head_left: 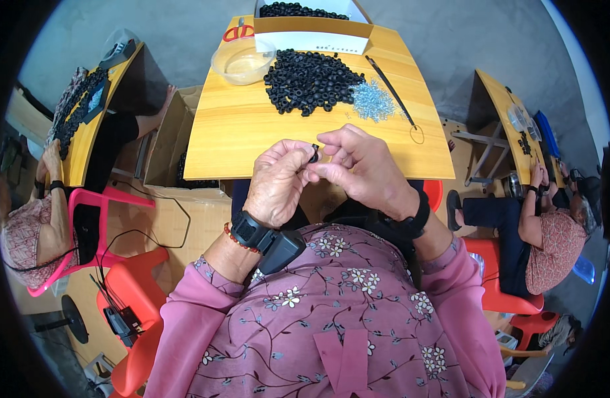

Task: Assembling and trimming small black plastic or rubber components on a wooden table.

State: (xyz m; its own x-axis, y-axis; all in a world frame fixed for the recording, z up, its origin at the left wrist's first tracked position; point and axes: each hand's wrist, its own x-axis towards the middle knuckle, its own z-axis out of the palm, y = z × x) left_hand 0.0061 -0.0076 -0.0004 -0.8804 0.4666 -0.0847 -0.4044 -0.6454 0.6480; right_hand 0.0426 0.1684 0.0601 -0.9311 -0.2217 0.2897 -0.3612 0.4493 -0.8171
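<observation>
Just over the table's near edge, my left hand (278,180) pinches a small black rounded part (314,154) between thumb and fingers. Close beside it, my right hand (366,169) has its thumb and fingertips pressed together; anything between them is too small to make out. Beyond my hands a heap of small black ring-like parts (305,83) lies on the wooden table (225,146). Touching the heap's right side is a pile of tiny, shiny pale-blue pieces (373,101).
A clear round plastic tub (242,63) and red-handled scissors (238,32) stand far left. At the back, a box (311,34) holds more black parts. A thin black rod (389,85) with a loop lies right. People sit at side tables; a carton (179,139) stands left.
</observation>
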